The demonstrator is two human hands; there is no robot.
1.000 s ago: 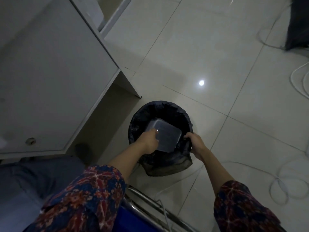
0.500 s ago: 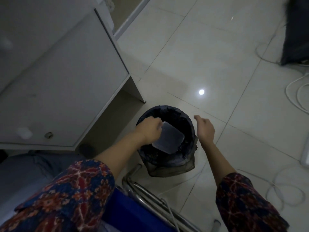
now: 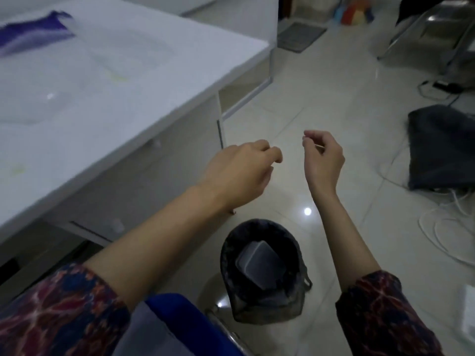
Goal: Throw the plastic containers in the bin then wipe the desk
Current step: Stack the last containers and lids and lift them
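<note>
A clear plastic container [image 3: 259, 264] lies tilted inside the black-lined mesh bin [image 3: 228, 268] on the floor. Both hands are raised above the bin and hold nothing. My left hand [image 3: 239, 173] hovers beside the corner of the white desk [image 3: 123, 80], fingers loosely curled. My right hand [image 3: 321, 158] hangs in the air to its right, fingers loosely curled too. On the desk, blurred, lie a purple and white cloth [image 3: 30, 34] at the far left and a faint clear plastic shape [image 3: 38, 104] nearer me.
Desk drawers with small knobs [image 3: 117, 224] face the bin. A dark bag [image 3: 442, 147] and white cables [image 3: 442, 227] lie on the tiled floor at right. A metal chair [image 3: 437, 29] stands far right. A blue chair seat [image 3: 185, 327] with a metal frame is under me.
My left hand let go of the container, which now lies in the bin. Both hands rose away from the bin and the view lifted toward the desk top.
</note>
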